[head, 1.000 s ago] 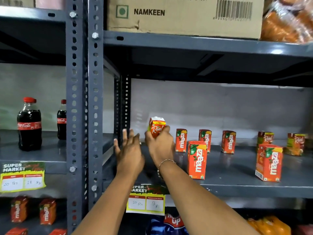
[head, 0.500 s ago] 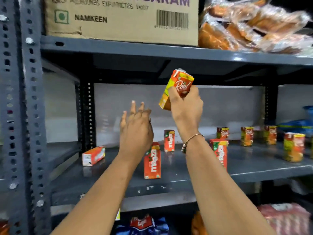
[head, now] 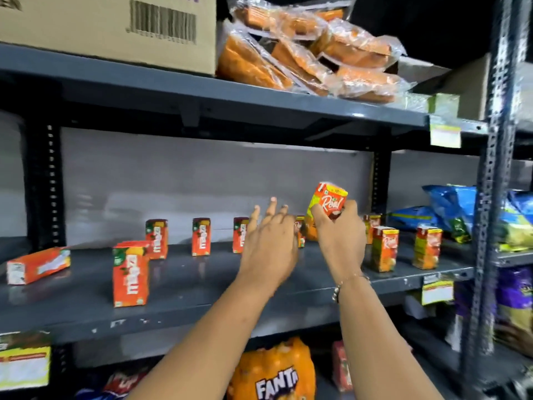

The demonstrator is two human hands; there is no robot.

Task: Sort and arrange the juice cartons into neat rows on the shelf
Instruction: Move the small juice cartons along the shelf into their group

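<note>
My right hand (head: 340, 235) grips a Real juice carton (head: 327, 202), tilted, just above the grey shelf (head: 202, 287) toward its right side. My left hand (head: 269, 241) hovers beside it, empty, with fingers spread. Orange Maaza cartons stand on the shelf: one near the front (head: 130, 274) and three along the back (head: 157, 239), (head: 201, 236), (head: 240, 234). Another Maaza carton (head: 37, 264) lies on its side at the far left. Real cartons stand at the right (head: 384, 249), (head: 427, 247), with more partly hidden behind my hands.
A cardboard box (head: 115, 27) and bagged orange snacks (head: 311, 50) sit on the shelf above. Blue and yellow snack bags (head: 467, 215) fill the bay to the right, past a perforated upright (head: 490, 168). A Fanta pack (head: 274, 373) lies below.
My view has swung right along the shelf. My right hand has carried the Real carton to the right and lowered it from up high toward the shelf; my left hand followed alongside.
</note>
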